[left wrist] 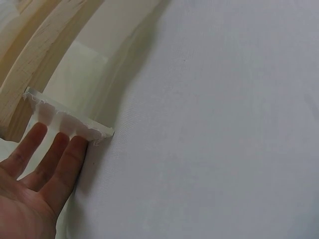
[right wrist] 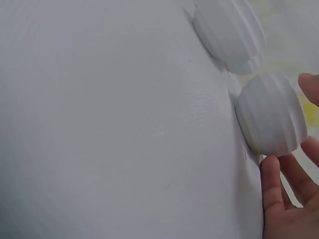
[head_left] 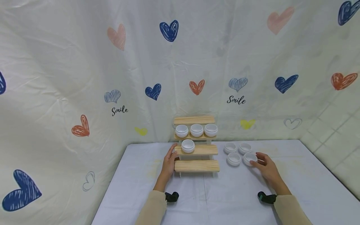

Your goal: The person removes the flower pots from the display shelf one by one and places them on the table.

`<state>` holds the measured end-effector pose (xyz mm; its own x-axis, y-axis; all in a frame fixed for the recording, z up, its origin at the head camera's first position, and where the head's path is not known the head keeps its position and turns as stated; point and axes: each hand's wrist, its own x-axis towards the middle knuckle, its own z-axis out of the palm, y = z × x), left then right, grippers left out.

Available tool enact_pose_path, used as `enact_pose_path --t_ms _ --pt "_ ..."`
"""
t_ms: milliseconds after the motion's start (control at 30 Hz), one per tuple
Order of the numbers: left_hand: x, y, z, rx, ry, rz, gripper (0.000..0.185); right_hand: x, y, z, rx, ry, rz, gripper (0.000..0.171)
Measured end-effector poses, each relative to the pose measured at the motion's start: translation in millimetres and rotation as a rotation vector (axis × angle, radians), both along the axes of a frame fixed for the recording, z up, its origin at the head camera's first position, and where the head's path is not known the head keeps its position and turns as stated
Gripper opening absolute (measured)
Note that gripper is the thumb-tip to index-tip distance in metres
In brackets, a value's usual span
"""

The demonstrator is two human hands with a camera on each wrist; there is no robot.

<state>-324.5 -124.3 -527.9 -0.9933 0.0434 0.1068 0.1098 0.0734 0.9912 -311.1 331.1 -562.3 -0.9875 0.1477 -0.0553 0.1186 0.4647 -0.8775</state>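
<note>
A wooden stepped shelf (head_left: pixel 196 165) stands mid-table. Three white ribbed bowls (head_left: pixel 196 129) sit in a row on an upper step, and one more bowl (head_left: pixel 188 145) sits on the step below. My left hand (head_left: pixel 170 160) lies with straight fingers (left wrist: pixel 52 149) against the shelf's left end, by its pale foot (left wrist: pixel 70 122). Right of the shelf, several white bowls (head_left: pixel 234 150) stand on the table. My right hand (head_left: pixel 262 162) grips the nearest one (head_left: pixel 249 158), its fingers (right wrist: pixel 273 184) curled round that bowl (right wrist: pixel 271 114). Another bowl (right wrist: pixel 229 30) lies just beyond it.
The table (head_left: pixel 225 193) is covered with a white cloth and ends near my body. A heart-printed curtain (head_left: pixel 140 62) hangs close behind the shelf. The shelf's bottom step (head_left: pixel 197 166) and top step (head_left: pixel 194 120) are bare. A tiled wall (head_left: pixel 337 125) stands at the right.
</note>
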Motion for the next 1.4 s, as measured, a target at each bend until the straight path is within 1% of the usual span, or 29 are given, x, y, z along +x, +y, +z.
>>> enact_pose_path --t_ms 67,167,233,300,433,500,600,733,800,867,967,1067,1267,1400 --pt "-3.8 -0.3 -4.5 0.005 -0.005 0.0 0.048 0.2 -0.7 0.3 -0.012 0.01 -0.027 0.09" --pt "-10.5 0.4 -16.1 0.032 -0.014 -0.002 0.048 2.8 -2.9 1.1 -0.012 0.034 -0.09 0.082" --pt "-14.6 1.7 -24.7 0.037 -0.009 0.004 0.048 5.3 -5.7 2.5 -0.007 0.068 -0.143 0.075" --pt "-16.4 3.2 -30.5 0.033 -0.002 0.019 0.047 7.1 -9.7 6.0 -0.008 0.123 -0.191 0.067" --pt "-17.6 4.6 -34.6 0.018 0.013 0.05 0.046 8.2 -23.1 21.3 -0.011 0.24 -0.262 0.056" --pt "-17.7 4.6 -35.1 0.019 0.015 0.055 0.047 9.5 -31.6 31.7 -0.022 0.282 -0.273 0.051" --pt "-18.3 4.2 -35.7 0.028 0.012 0.045 0.047 12.4 -45.1 47.4 -0.05 0.348 -0.238 0.043" --pt "-19.2 2.5 -33.9 0.036 0.001 0.026 0.048 16.0 -62.5 66.1 -0.059 0.412 -0.11 0.037" --pt "-18.4 0.9 -30.4 0.038 -0.006 0.009 0.048 16.5 -70.2 73.1 -0.051 0.429 -0.045 0.036" --pt "-15.2 -0.6 -23.7 0.035 -0.008 -0.01 0.049 16.2 -77.3 78.4 -0.055 0.435 0.015 0.037" --pt "-6.4 -1.3 -11.0 0.036 -0.006 -0.03 0.048 14.2 -87.0 83.3 -0.041 0.423 0.082 0.039" --pt "-0.3 -0.8 -3.8 0.039 0.006 -0.032 0.048 10.7 -96.9 88.4 -0.029 0.396 0.126 0.041" --pt "0.6 -0.9 -2.7 0.048 0.0 -0.025 0.05 -1.9 -112.6 95.6 -0.043 0.356 0.186 0.048" --pt "0.4 -0.7 -3.3 0.065 0.001 -0.036 0.05 -10.8 -119.8 98.3 -0.033 0.325 0.205 0.056"
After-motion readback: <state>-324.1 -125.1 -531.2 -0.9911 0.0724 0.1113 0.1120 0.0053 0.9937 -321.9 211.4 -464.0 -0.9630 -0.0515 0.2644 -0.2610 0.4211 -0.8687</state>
